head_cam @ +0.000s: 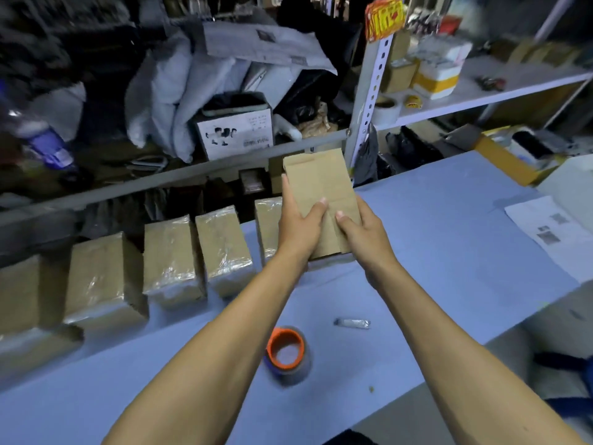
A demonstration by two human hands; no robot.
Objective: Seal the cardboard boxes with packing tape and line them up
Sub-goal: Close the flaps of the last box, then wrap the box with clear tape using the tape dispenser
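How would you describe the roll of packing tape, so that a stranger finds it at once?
Look at the blue table, on its near part between the person's two forearms. The tape roll stands there alone, apart from the boxes; its bright orange core sets it apart.

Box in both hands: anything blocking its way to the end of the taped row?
Nothing visible does. Both the left hand and right hand grip the untaped box, right beside the last taped box in the row. The tape roll sits nearer the person, out of the path.

Matt brown cardboard box [321, 191], glossy tape-wrapped boxes [221, 248], smooth blue table [449, 252], orange plastic-cored tape roll [287, 353].
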